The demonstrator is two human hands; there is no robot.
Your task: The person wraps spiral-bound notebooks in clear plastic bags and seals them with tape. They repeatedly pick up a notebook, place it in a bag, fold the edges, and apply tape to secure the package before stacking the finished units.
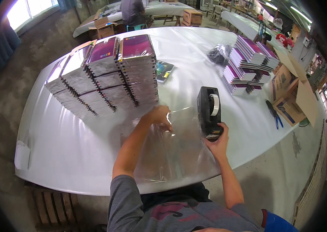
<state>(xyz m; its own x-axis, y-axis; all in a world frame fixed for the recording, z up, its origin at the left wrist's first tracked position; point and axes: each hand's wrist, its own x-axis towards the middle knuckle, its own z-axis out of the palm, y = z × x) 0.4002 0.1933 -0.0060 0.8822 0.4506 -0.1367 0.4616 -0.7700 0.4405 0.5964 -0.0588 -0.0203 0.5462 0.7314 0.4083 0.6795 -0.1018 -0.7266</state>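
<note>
My left hand [161, 117] is closed on the upper edge of a clear plastic bag or sheet [173, 154], which lies spread on the white-covered table [55, 154] in front of me. On the right, my right hand [218, 142] grips the near end of a black tape dispenser [204, 112] with a roll of clear tape [214, 105] in it. Beyond my left hand stand tall stacks of spiral-bound notebooks [138, 48] with purple covers. A dark, flat booklet or packet [165, 71] lies just to the right of these stacks.
More purple notebooks [248, 65] are piled at the far right, beside a dark plastic-wrapped bundle [220, 54]. Pliers with blue handles [274, 114] lie near the right edge, by an open cardboard box [287, 94]. Another person [133, 13] sits at a table behind.
</note>
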